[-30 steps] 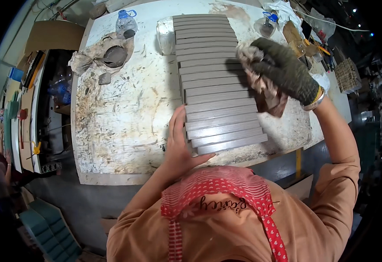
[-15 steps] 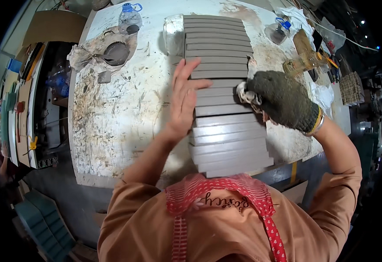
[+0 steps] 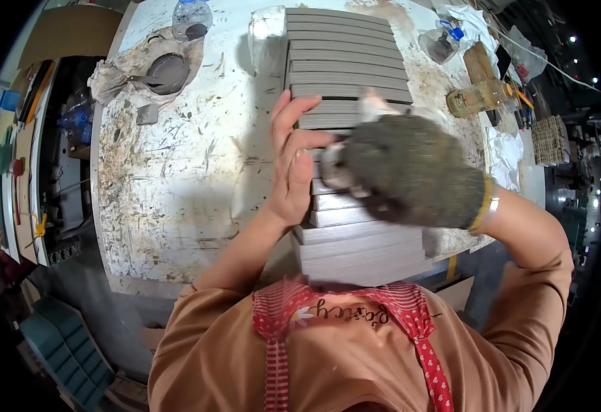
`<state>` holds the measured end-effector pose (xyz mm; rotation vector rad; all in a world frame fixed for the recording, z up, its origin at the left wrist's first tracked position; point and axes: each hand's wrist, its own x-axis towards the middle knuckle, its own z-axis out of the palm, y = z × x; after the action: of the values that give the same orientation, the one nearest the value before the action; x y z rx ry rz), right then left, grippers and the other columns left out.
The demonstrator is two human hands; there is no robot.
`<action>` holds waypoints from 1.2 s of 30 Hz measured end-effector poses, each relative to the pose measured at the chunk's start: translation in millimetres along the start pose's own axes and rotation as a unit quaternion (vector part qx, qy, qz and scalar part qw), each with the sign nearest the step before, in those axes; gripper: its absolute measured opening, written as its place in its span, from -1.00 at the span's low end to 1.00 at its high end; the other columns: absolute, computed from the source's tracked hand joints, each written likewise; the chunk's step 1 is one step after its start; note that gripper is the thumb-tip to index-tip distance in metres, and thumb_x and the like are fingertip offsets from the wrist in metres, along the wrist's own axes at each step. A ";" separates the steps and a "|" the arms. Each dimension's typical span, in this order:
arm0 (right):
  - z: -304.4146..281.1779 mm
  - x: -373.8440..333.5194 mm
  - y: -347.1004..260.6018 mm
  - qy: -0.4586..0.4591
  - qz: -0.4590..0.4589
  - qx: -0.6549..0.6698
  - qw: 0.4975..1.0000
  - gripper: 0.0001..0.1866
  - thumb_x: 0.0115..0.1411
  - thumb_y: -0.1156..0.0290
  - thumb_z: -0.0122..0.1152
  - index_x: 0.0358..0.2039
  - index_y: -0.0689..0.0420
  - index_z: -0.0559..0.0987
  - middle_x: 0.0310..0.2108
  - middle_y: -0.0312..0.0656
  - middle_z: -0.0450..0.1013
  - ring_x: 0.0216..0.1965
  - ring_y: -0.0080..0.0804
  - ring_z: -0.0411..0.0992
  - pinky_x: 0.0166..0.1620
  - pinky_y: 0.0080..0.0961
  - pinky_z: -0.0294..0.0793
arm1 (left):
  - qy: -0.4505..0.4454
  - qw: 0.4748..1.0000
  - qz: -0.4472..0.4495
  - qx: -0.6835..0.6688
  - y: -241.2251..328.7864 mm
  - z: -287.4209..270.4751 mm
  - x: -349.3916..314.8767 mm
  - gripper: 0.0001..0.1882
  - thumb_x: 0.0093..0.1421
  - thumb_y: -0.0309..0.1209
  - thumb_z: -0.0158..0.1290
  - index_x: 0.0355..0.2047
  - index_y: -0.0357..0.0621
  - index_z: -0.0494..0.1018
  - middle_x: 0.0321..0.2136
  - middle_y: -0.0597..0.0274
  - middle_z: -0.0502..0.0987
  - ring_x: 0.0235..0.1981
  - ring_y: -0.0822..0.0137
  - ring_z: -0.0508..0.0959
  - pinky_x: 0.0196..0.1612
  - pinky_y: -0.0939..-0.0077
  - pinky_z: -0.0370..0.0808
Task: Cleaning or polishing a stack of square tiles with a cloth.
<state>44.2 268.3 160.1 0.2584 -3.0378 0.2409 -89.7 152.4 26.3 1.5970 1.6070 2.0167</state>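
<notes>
A long row of flat grey slabs [image 3: 348,58], like stacked books with their edges up, runs away from me across the white stained table [image 3: 183,172]. My left hand [image 3: 291,168], bare, rests against the row's left side with its fingers spread over the edge. My right hand [image 3: 417,172], in a dark knitted glove with a yellow cuff, is closed on a crumpled, stained rag [image 3: 334,168] and lies over the middle of the row. Motion blurs the glove, which hides the slabs beneath it. The slabs nearest me look shinier than the far ones.
A bowl of grey paste [image 3: 170,72] sits on a crumpled sheet at the far left, near a clear bottle [image 3: 192,22]. A clear wrapped block [image 3: 267,41] stands beside the row. To the right are a yellowish jar [image 3: 470,100], a blue-topped container [image 3: 440,45] and a woven basket [image 3: 551,141].
My right hand has swept the rag leftward across the slabs from their right edge, toward my left hand. My left hand stays at the row's left side. The view has shifted slightly.
</notes>
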 end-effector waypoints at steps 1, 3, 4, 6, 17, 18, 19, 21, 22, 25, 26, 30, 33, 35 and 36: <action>8.7 8.6 -2.7 0.091 -0.109 -0.095 0.985 -0.47 -0.14 0.39 0.33 -0.06 0.10 0.48 -0.17 -0.08 0.46 -0.16 -0.10 0.47 -0.10 -0.26 0.49 | -0.012 1.000 0.014 0.018 -9.6 -0.5 -1.0 -0.53 0.35 -0.20 -0.40 -0.27 -0.23 0.48 0.09 -0.09 0.29 0.24 -0.09 0.12 0.33 0.05 -0.10; 8.2 16.2 2.6 0.064 -0.045 -0.008 0.997 -0.58 -0.05 0.40 0.24 -0.11 0.12 0.49 -0.18 -0.08 0.46 -0.16 -0.13 0.47 -0.08 -0.28 0.48 | -0.011 1.000 -0.026 -0.009 -13.9 -0.9 -1.5 -0.57 0.34 -0.23 -0.36 -0.26 -0.21 0.47 0.10 -0.06 0.28 0.25 -0.08 0.09 0.33 0.07 -0.11; 8.3 18.6 4.3 0.036 0.017 0.085 0.996 -0.68 0.03 0.41 0.16 -0.15 0.14 0.49 -0.20 -0.08 0.46 -0.16 -0.16 0.47 -0.06 -0.29 0.46 | -0.011 1.000 -0.025 -0.008 -12.0 -0.5 0.0 -0.57 0.34 -0.23 -0.36 -0.26 -0.21 0.47 0.10 -0.06 0.28 0.25 -0.08 0.09 0.33 0.07 -0.11; 0.1 10.4 5.6 0.033 0.035 0.076 0.996 -0.72 0.02 0.44 0.14 -0.20 0.14 0.48 -0.29 -0.05 0.45 -0.21 -0.14 0.46 -0.12 -0.24 0.48 | 0.001 1.000 -0.007 0.017 -6.2 0.9 2.2 -0.60 0.32 -0.25 -0.34 -0.27 -0.21 0.47 0.11 -0.04 0.27 0.26 -0.09 0.06 0.32 0.08 -0.10; -19.6 16.5 -9.0 -0.076 0.281 0.361 0.886 -0.82 0.33 0.34 -0.01 -0.14 0.11 0.49 -0.43 -0.30 0.52 -0.48 -0.61 0.51 -0.51 -0.63 0.52 | -0.035 0.999 -0.034 -0.012 -5.3 -2.4 3.7 -0.61 0.31 -0.26 -0.23 0.04 -0.23 0.31 0.24 -0.10 0.10 0.33 -0.06 -0.02 0.33 -0.01 -0.12; -23.9 8.6 -7.0 -0.001 0.311 0.382 0.871 -0.82 0.30 0.45 0.02 -0.10 0.11 0.48 -0.47 -0.30 0.52 -0.56 -0.65 0.49 -0.65 -0.73 0.45 | -0.034 0.999 -0.035 -0.008 -5.2 -9.4 1.2 -0.61 0.31 -0.26 -0.23 0.04 -0.23 0.31 0.24 -0.10 0.10 0.33 -0.06 -0.02 0.33 -0.01 -0.12; -27.5 -8.4 6.0 0.089 0.362 0.436 0.819 -0.81 0.27 0.51 0.06 -0.10 0.14 0.48 -0.42 -0.24 0.53 -0.54 -0.61 0.50 -0.62 -0.72 0.48 | 0.005 0.998 -0.063 -0.020 -4.0 -17.1 -4.8 -0.54 0.31 -0.20 -0.22 0.12 -0.19 0.22 0.27 -0.10 0.04 0.33 -0.04 -0.02 0.32 -0.02 -0.10; -17.5 -57.1 39.6 0.358 0.374 0.310 0.797 -0.75 0.27 0.48 0.07 -0.04 0.18 0.48 -0.24 -0.07 0.52 -0.25 -0.43 0.54 -0.25 -0.52 0.59 | -0.019 0.998 -0.058 -0.030 3.9 -29.1 -7.6 -0.24 0.24 0.09 -0.14 0.29 -0.10 0.01 0.34 -0.09 -0.10 0.35 -0.02 -0.06 0.32 -0.01 -0.07; -10.7 -109.1 74.1 0.256 0.265 -0.002 0.930 -0.65 0.26 0.36 0.12 0.02 0.23 0.45 -0.18 -0.05 0.51 -0.12 -0.39 0.49 -0.06 -0.47 0.50 | -0.048 0.996 -0.065 -0.028 9.6 -28.0 -7.6 -0.01 0.08 0.33 -0.07 0.32 -0.05 -0.03 0.35 -0.12 -0.14 0.37 -0.06 -0.10 0.33 0.00 -0.09; 18.1 -105.9 56.5 0.240 0.531 0.269 0.767 -0.49 0.24 0.27 0.15 0.10 0.33 0.37 -0.11 -0.05 0.48 -0.10 -0.42 0.45 -0.03 -0.55 0.44 | -0.169 0.981 -0.098 0.010 10.2 -33.4 -18.0 0.27 -0.21 0.37 0.19 0.35 -0.06 -0.10 0.37 -0.14 -0.24 0.39 -0.09 -0.18 0.33 -0.01 -0.10; 38.8 -109.2 51.7 0.241 0.556 0.324 0.726 -0.45 0.24 0.26 0.15 0.12 0.36 0.34 -0.11 -0.06 0.47 -0.11 -0.43 0.45 -0.04 -0.58 0.44 | -0.172 0.980 -0.095 0.012 9.1 -37.6 -17.9 0.27 -0.21 0.37 0.19 0.35 -0.06 -0.10 0.37 -0.14 -0.24 0.39 -0.09 -0.18 0.33 -0.01 -0.10; 105.0 -143.4 49.4 0.350 0.453 0.514 0.640 -0.51 0.27 0.36 0.07 0.15 0.33 0.28 0.00 -0.06 0.40 -0.06 -0.41 0.41 0.03 -0.56 0.41 | -0.175 0.974 -0.138 -0.042 10.1 -45.3 -20.9 0.43 -0.38 0.17 0.39 0.36 -0.16 -0.20 0.37 -0.20 -0.32 0.39 -0.08 -0.21 0.36 0.09 -0.14; 102.0 -106.9 32.0 0.356 0.463 0.574 0.575 -0.49 0.24 0.41 0.09 0.17 0.26 0.28 0.08 -0.10 0.34 0.09 -0.38 0.30 0.18 -0.46 0.27 | -0.222 0.947 -0.228 -0.030 16.4 -34.2 -24.0 0.51 -0.42 -0.23 0.52 0.35 -0.26 -0.37 0.36 -0.16 -0.39 0.38 -0.04 -0.16 0.37 0.19 -0.05; 125.4 -104.6 26.0 0.387 0.322 0.476 0.721 -0.39 0.24 0.39 0.12 0.25 0.27 0.18 0.17 -0.11 0.27 0.13 -0.42 0.25 0.17 -0.44 0.27 | -0.208 0.945 -0.250 -0.046 21.1 -21.3 -22.3 0.52 -0.42 -0.27 0.52 0.34 -0.28 -0.40 0.36 -0.16 -0.36 0.37 -0.03 -0.13 0.36 0.19 -0.01; 131.8 -110.3 28.5 0.387 0.322 0.478 0.720 -0.39 0.24 0.39 0.12 0.25 0.27 0.18 0.17 -0.11 0.27 0.13 -0.42 0.25 0.17 -0.44 0.27 | -0.189 0.940 -0.276 -0.061 23.6 -19.6 -23.6 0.52 -0.42 -0.30 0.52 0.33 -0.29 -0.42 0.35 -0.16 -0.32 0.36 -0.02 -0.09 0.35 0.19 0.04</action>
<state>138.4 292.3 15.5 -0.6974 -1.7838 1.4968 -82.7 114.6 31.3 1.2101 1.5210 1.3937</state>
